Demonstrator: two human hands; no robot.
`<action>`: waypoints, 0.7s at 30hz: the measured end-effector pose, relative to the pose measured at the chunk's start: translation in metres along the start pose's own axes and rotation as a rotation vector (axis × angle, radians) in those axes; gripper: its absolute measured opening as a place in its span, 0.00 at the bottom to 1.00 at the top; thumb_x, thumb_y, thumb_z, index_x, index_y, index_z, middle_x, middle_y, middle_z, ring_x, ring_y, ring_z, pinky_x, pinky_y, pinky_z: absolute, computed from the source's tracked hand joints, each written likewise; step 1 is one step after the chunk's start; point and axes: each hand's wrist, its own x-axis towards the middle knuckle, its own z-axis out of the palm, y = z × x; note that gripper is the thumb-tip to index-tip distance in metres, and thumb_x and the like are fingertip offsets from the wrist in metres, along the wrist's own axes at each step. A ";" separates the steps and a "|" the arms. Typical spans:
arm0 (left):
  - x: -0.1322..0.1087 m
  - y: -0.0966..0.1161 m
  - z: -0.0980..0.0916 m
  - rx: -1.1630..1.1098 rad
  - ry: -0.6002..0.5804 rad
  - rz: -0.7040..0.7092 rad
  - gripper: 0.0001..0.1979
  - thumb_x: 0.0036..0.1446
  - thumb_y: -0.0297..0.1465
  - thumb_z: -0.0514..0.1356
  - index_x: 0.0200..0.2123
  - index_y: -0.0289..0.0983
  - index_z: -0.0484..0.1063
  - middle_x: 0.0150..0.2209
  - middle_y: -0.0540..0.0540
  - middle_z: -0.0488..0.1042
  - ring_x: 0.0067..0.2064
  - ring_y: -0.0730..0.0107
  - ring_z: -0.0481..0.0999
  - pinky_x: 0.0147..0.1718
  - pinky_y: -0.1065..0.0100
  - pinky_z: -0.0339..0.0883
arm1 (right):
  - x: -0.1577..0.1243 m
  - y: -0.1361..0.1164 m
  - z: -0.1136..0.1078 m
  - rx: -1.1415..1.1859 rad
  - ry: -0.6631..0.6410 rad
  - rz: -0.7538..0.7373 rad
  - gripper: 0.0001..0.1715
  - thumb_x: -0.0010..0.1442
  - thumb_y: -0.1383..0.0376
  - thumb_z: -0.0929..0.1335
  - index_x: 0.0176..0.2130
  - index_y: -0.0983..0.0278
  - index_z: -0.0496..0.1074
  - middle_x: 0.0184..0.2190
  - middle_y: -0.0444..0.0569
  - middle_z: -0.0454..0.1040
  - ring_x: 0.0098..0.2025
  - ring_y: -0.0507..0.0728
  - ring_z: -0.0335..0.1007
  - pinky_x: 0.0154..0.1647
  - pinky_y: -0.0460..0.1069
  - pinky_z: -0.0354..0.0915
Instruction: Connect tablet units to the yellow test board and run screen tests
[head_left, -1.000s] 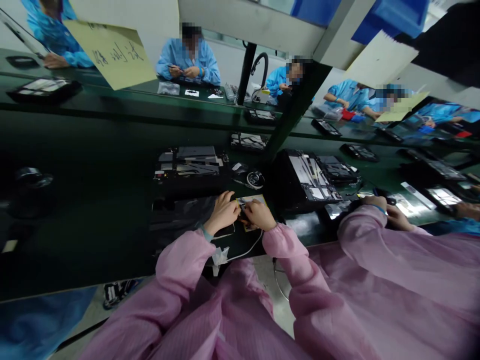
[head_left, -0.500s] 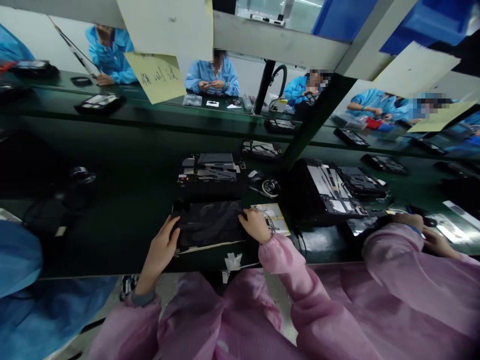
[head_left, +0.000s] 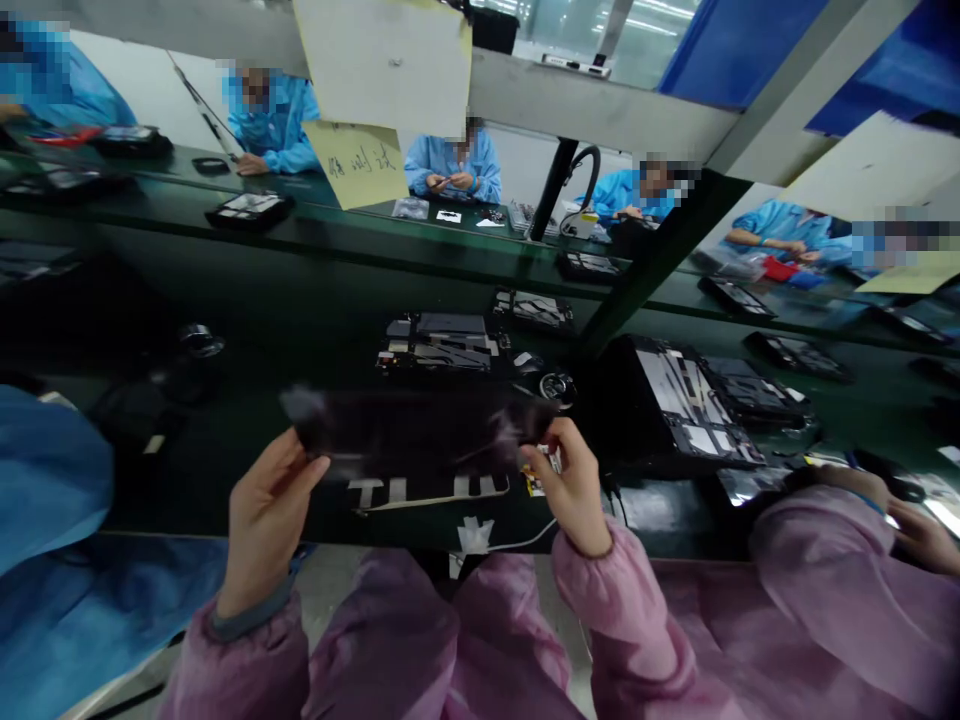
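A dark, flat, flexible sheet point(head_left: 409, 440) hangs above the green bench, blurred by motion. My left hand point(head_left: 266, 510) pinches its left end and my right hand point(head_left: 574, 485) pinches its right end. Under the sheet lies a pale strip with white tabs point(head_left: 427, 493) on the bench. A yellow card point(head_left: 541, 473) peeks out beside my right hand. Behind the sheet sits an opened dark device with exposed boards point(head_left: 442, 342).
A second opened device point(head_left: 679, 400) stands to the right, with a small tape roll point(head_left: 556, 385) in between. A co-worker's pink sleeve point(head_left: 817, 540) works at the right; a blue sleeve point(head_left: 45, 480) is at the left. Workers in blue sit beyond the conveyor point(head_left: 450, 235).
Both hands left the small yellow card, took the dark sheet by its ends and lifted it off the bench. The camera view shifted left.
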 end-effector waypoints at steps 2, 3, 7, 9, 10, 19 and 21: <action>0.007 -0.002 -0.004 0.036 -0.046 0.154 0.08 0.54 0.31 0.64 0.40 0.41 0.77 0.46 0.48 0.78 0.57 0.59 0.71 0.60 0.60 0.63 | 0.005 -0.002 -0.005 0.027 -0.017 -0.118 0.04 0.59 0.67 0.65 0.37 0.61 0.68 0.36 0.47 0.69 0.37 0.54 0.67 0.36 0.49 0.64; 0.011 -0.007 -0.005 0.073 -0.084 0.207 0.04 0.56 0.31 0.62 0.34 0.41 0.77 0.46 0.48 0.78 0.60 0.57 0.69 0.62 0.57 0.59 | 0.006 0.002 -0.002 0.013 -0.027 -0.173 0.07 0.59 0.69 0.64 0.39 0.61 0.69 0.39 0.48 0.69 0.40 0.55 0.68 0.38 0.49 0.65; 0.026 -0.049 -0.004 0.246 -0.249 0.141 0.13 0.61 0.38 0.56 0.30 0.40 0.78 0.60 0.45 0.68 0.66 0.54 0.60 0.65 0.53 0.52 | -0.003 0.047 0.029 -0.212 -0.139 -0.308 0.18 0.59 0.76 0.60 0.45 0.62 0.68 0.45 0.52 0.70 0.44 0.56 0.70 0.41 0.49 0.68; 0.031 -0.074 -0.005 0.307 -0.262 0.041 0.16 0.59 0.43 0.57 0.32 0.40 0.79 0.66 0.45 0.59 0.66 0.51 0.59 0.65 0.52 0.52 | -0.010 0.069 0.045 -0.379 -0.234 -0.356 0.21 0.58 0.78 0.59 0.46 0.63 0.68 0.46 0.55 0.71 0.46 0.57 0.70 0.42 0.49 0.69; 0.032 -0.084 -0.007 0.322 -0.253 -0.007 0.17 0.57 0.45 0.57 0.34 0.40 0.80 0.67 0.45 0.56 0.66 0.50 0.59 0.65 0.52 0.51 | -0.013 0.077 0.050 -0.453 -0.279 -0.369 0.22 0.58 0.79 0.59 0.46 0.63 0.69 0.46 0.55 0.72 0.46 0.57 0.71 0.43 0.49 0.70; 0.006 -0.091 -0.013 -0.022 -0.103 -0.530 0.28 0.50 0.39 0.66 0.55 0.41 0.70 0.63 0.43 0.65 0.65 0.56 0.60 0.65 0.57 0.52 | -0.044 0.067 0.066 -0.465 -0.242 -0.101 0.16 0.62 0.74 0.59 0.47 0.64 0.69 0.48 0.59 0.72 0.49 0.61 0.72 0.48 0.56 0.72; 0.004 -0.081 -0.005 -0.114 -0.082 -0.638 0.26 0.49 0.38 0.67 0.52 0.40 0.71 0.59 0.42 0.70 0.62 0.54 0.67 0.60 0.57 0.61 | -0.052 0.063 0.072 -0.411 -0.185 -0.087 0.12 0.64 0.67 0.61 0.47 0.64 0.69 0.50 0.60 0.71 0.52 0.64 0.71 0.50 0.58 0.72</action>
